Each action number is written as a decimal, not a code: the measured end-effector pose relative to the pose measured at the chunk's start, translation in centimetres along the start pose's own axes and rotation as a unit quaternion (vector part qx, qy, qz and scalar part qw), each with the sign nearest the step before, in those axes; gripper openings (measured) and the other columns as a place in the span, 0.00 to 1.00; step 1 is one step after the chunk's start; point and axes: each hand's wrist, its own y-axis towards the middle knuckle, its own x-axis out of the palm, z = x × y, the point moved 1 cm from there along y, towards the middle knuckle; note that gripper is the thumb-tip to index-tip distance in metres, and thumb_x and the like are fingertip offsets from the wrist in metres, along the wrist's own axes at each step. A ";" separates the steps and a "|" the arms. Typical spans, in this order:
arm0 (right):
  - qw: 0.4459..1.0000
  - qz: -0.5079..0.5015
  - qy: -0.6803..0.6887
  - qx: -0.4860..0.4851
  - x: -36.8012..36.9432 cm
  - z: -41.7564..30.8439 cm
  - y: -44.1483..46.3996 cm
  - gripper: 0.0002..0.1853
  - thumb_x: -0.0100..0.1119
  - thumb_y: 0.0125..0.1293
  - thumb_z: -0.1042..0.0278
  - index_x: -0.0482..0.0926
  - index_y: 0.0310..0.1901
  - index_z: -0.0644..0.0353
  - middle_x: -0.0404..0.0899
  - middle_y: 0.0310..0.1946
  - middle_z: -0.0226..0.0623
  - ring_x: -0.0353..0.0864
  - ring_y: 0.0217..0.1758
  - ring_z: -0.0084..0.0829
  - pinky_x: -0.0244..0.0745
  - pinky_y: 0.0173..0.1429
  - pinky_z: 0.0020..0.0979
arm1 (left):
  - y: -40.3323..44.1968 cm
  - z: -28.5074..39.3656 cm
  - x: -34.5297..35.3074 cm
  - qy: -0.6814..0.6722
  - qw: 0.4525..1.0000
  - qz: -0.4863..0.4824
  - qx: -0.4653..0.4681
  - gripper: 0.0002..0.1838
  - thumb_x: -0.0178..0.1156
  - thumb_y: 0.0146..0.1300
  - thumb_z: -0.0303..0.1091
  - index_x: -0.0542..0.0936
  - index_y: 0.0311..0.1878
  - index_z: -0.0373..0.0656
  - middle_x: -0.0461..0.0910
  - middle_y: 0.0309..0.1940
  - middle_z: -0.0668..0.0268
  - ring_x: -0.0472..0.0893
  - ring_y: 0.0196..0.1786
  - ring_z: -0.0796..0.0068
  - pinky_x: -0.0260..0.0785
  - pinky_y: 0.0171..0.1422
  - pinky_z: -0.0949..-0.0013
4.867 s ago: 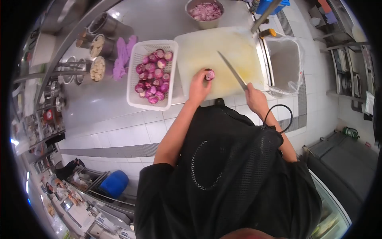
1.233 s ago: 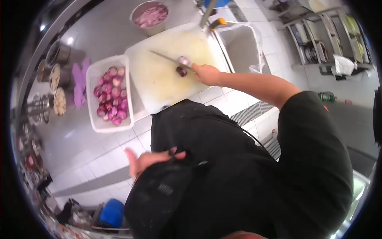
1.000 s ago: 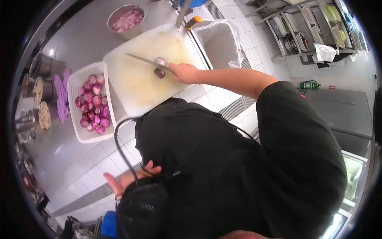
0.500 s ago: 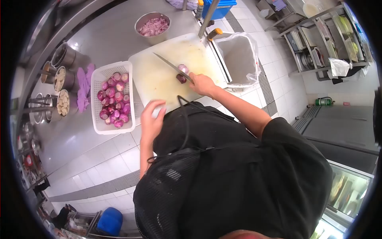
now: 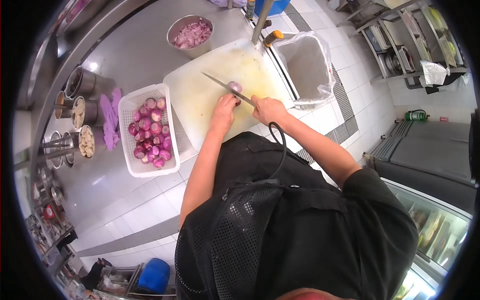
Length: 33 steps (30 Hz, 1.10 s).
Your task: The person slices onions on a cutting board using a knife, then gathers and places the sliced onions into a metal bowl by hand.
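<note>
My right hand [image 5: 268, 110] is wrapped round the handle of a knife [image 5: 220, 84], whose long blade points up and left over the white cutting board [image 5: 192, 97]. An onion half [image 5: 234, 86] with a pale purple face lies just beyond the blade. On the near side, my left hand [image 5: 223, 113] has its fingertips closed on a dark red onion piece [image 5: 237, 102], mostly hidden by the fingers and the blade. Left of the board, a white plastic basket [image 5: 125, 112] holds several peeled red onions [image 5: 152, 130].
A metal bowl [image 5: 197, 50] of chopped onion stands behind the board. A lined trash bin [image 5: 327, 75] is against the counter's right edge. To the left are a purple cloth [image 5: 110, 117] and metal containers [image 5: 86, 141] with pale pieces. A metal post [image 5: 262, 22] rises behind the board.
My left hand has moved from the board's near edge up to the onion piece and closed on it. The knife stays in my right hand. The whole view has shifted slightly.
</note>
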 end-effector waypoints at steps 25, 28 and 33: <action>1.000 0.017 0.004 0.013 3.2 1.4 0.4 0.14 0.56 0.66 0.65 0.77 0.50 0.63 0.86 0.31 0.56 0.88 0.38 0.57 0.83 0.44 0.55 | -0.1 2.0 -0.2 0.011 0.974 -0.016 -0.226 0.11 0.61 0.60 0.20 0.81 0.46 0.38 0.82 0.51 0.54 0.81 0.55 0.48 0.74 0.59 0.52; 0.997 0.058 0.048 -0.029 3.4 1.7 0.4 0.14 0.56 0.66 0.66 0.77 0.50 0.62 0.86 0.31 0.56 0.89 0.37 0.58 0.84 0.44 0.55 | -1.2 1.2 -1.1 0.001 0.996 0.008 -0.090 0.09 0.60 0.61 0.19 0.81 0.43 0.38 0.81 0.48 0.53 0.81 0.54 0.49 0.74 0.59 0.53; 1.000 0.026 0.010 -0.008 0.4 0.5 -0.9 0.13 0.56 0.67 0.66 0.78 0.49 0.61 0.87 0.30 0.55 0.89 0.36 0.58 0.84 0.43 0.54 | -0.4 1.8 0.0 -0.007 1.000 -0.013 -0.009 0.08 0.59 0.61 0.18 0.81 0.42 0.39 0.81 0.46 0.53 0.81 0.53 0.50 0.75 0.59 0.55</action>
